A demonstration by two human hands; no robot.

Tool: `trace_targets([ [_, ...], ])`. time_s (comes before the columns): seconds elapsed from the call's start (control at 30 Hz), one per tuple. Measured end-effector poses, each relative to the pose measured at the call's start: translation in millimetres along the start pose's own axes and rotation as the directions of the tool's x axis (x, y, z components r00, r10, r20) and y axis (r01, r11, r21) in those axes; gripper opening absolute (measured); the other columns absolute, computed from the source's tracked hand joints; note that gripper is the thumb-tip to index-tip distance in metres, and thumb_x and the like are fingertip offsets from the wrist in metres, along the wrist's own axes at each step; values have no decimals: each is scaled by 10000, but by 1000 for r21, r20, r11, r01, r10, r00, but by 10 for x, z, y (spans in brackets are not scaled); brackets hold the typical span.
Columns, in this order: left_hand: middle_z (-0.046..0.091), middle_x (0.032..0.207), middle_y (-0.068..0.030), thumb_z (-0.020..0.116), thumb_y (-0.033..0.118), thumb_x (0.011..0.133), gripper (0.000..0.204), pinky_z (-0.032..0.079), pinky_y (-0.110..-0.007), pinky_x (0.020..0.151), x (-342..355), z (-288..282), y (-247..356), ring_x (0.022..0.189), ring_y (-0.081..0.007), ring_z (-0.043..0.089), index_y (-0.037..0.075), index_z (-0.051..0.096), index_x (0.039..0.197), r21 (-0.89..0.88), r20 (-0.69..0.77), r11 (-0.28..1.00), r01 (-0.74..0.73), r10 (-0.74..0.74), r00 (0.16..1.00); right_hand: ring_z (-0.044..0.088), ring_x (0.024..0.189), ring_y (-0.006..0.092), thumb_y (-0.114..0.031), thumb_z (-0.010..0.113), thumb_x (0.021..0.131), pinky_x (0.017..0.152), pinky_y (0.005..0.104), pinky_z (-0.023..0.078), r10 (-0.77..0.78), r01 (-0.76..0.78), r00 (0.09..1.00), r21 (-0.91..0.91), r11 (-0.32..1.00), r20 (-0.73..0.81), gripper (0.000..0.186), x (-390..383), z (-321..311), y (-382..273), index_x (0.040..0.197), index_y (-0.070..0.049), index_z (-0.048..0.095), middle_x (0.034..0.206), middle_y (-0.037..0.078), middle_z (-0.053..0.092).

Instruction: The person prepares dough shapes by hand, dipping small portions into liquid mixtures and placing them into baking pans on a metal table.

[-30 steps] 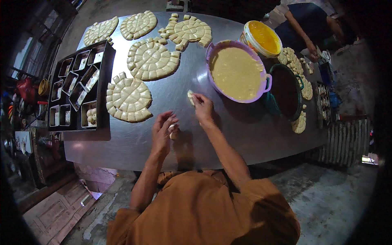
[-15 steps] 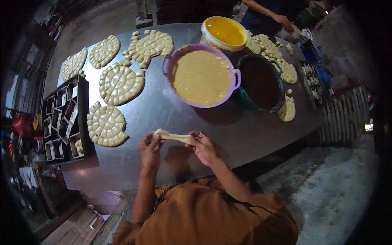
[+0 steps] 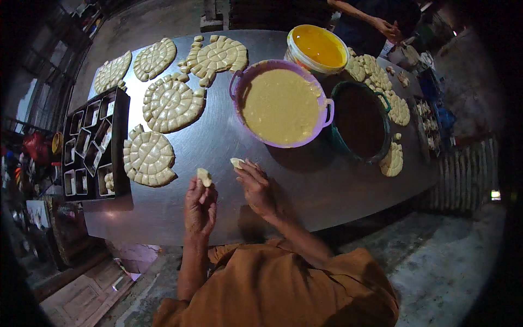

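Note:
A pale piece of dough [image 3: 204, 177] stands up between the thumb and fingers of my left hand [image 3: 200, 210], which is closed on it. My right hand [image 3: 258, 191] has a second small piece of dough [image 3: 236, 163] at its fingertips; the thumb is mostly hidden beneath. A gap separates the two pieces, over the near part of the metal table [image 3: 212, 147]. Closest to my left hand lies a flat dough round [image 3: 149, 159] scored into segments. Beyond my right hand stands a purple basin [image 3: 280, 106] of thick yellowish batter.
Several more scored dough rounds [image 3: 173, 103] lie on the left, beside a black tray [image 3: 124, 109] of small metal molds. A white bucket [image 3: 291, 53] of orange-yellow liquid and a dark green tub [image 3: 388, 131] stand right of the basin. Another person's hand [image 3: 389, 30] is at the far right.
The stretched dough strip between my hands has come apart into two pieces, one with each hand. My right hand has moved left and slightly up. The view has shifted a little.

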State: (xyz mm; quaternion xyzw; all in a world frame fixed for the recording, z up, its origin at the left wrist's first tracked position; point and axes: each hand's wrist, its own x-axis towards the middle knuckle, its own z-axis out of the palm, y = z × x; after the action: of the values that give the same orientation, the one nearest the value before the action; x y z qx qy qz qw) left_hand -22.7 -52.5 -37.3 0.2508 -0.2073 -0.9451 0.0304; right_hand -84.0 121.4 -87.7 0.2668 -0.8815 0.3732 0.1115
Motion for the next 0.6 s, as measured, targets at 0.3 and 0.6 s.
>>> trace_targets([
  [0.3,637,1140,-53,646,180,983,314,502,-303,900,36,209,-435,995,-140,610,17,592,1245,346,-8,938,26,-25,1000,637,1076,182,-37,619,970,948,294,503,379,-396,902,746,535,207,277,88,-211,-65,1242,-22,675,1169,106,670],
  [0.6,676,1116,-79,539,197,1041,297,511,-341,926,11,329,-520,1025,-164,638,7,604,1260,612,86,786,-85,40,996,664,1047,198,-40,682,920,926,321,517,441,-471,859,737,485,260,228,62,-428,-9,1147,-44,698,1148,116,685],
])
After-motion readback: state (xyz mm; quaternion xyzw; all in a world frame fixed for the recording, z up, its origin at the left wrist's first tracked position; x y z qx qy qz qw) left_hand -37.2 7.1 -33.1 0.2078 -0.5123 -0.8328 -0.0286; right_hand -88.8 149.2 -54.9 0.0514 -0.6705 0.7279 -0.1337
